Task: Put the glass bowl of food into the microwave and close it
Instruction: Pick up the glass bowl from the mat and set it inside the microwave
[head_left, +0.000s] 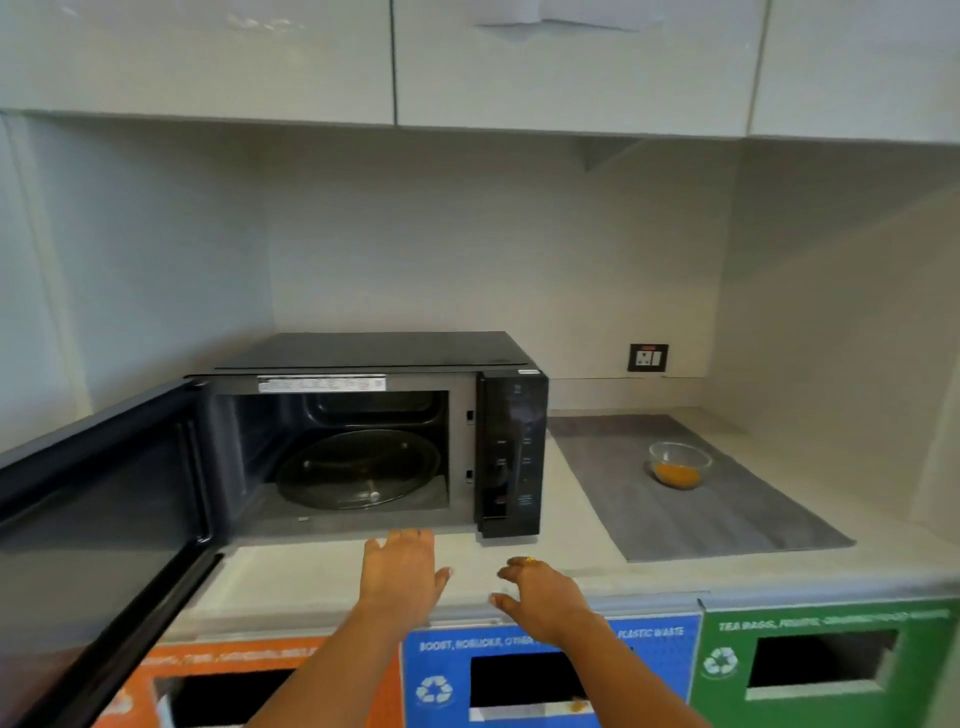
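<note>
A black microwave (511, 452) stands on the counter with its door (98, 514) swung wide open to the left. Inside, the glass turntable (358, 470) is bare. The small glass bowl (678, 464) holding orange food sits on a grey mat (691, 519) to the right of the microwave. My left hand (402, 574) hovers flat over the counter just in front of the microwave opening, fingers apart, holding nothing. My right hand (540, 592), with a ring on one finger, hangs beside it with curled, spread fingers, well short of the bowl.
White wall cabinets (571, 62) overhang the counter (311, 577). A wall socket (648, 357) sits behind the mat. Below the counter edge are orange (223, 670), blue (447, 670) and green (821, 665) recycling bin fronts with slots. A side wall closes off the right.
</note>
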